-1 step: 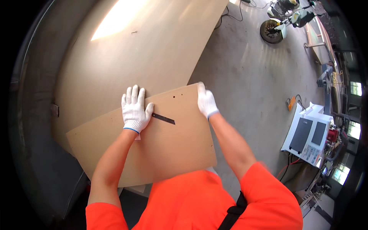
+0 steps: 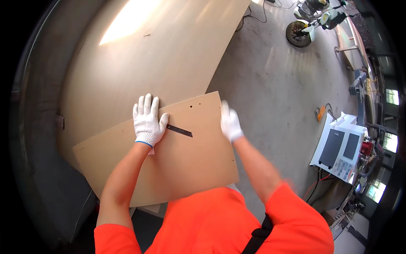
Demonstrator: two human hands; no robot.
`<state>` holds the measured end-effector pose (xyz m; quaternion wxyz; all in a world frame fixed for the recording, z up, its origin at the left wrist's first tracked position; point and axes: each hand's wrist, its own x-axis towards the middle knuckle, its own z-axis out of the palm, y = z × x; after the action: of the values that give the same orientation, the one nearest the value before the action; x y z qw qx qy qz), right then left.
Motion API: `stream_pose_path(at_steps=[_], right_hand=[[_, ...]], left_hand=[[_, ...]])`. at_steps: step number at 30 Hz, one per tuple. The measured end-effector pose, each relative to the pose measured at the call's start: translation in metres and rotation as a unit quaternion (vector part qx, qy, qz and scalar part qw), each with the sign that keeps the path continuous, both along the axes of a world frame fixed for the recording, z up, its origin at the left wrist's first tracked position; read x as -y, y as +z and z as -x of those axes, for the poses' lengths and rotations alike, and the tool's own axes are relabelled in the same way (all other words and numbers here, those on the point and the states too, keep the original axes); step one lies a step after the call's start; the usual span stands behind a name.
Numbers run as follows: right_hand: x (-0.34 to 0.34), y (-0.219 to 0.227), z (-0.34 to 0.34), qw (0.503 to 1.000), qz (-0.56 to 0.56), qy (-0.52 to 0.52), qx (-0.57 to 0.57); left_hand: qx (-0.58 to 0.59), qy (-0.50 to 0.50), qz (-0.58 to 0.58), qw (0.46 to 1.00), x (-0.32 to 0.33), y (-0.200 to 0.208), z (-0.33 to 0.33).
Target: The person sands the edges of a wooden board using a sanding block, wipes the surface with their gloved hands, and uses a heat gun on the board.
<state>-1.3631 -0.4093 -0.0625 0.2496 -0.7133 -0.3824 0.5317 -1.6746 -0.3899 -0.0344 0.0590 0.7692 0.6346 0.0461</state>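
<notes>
The board (image 2: 198, 161) is flat, tan and straight-edged, with small dark holes (image 2: 191, 106) near its far right corner; its far part overlaps the tabletop (image 2: 169, 55). The left hand (image 2: 149, 122), gloved, lies spread on it, thumb beside a dark strip (image 2: 179, 131). The gloved right hand (image 2: 231, 122) is at the board's right edge, blurred; whether it grips cannot be told. The shirt (image 2: 203, 220) hides part of the near edge.

Upper-left glare (image 2: 129, 19), blurred right hand (image 2: 231, 122)
</notes>
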Motion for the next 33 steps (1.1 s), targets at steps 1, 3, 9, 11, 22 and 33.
stream_pose_path(at_steps=[1,3,9,11,22,33], right_hand=[[0.06,-0.013,-0.012,1.0,-0.011,0.007,-0.002],[0.174,-0.033,-0.034,0.995,-0.07,0.031,0.066],[0.082,-0.004,-0.011,0.999,-0.041,-0.026,-0.01],[0.051,-0.012,-0.011,0.991,-0.054,-0.005,0.121],[0.182,-0.003,-0.02,0.965,-0.042,0.01,0.258],[0.144,0.01,-0.005,0.963,-0.047,0.037,0.262]], left_hand=[[-0.003,0.003,-0.002,1.0,0.002,-0.001,0.001],[-0.006,0.004,-0.007,1.0,0.0,-0.001,-0.001],[-0.015,0.002,-0.003,1.0,0.001,-0.003,0.0],[-0.013,-0.01,-0.013,1.0,-0.004,-0.006,-0.007],[-0.027,-0.006,-0.021,0.999,-0.002,-0.007,-0.006],[-0.043,-0.019,-0.052,0.998,0.0,-0.021,0.003]])
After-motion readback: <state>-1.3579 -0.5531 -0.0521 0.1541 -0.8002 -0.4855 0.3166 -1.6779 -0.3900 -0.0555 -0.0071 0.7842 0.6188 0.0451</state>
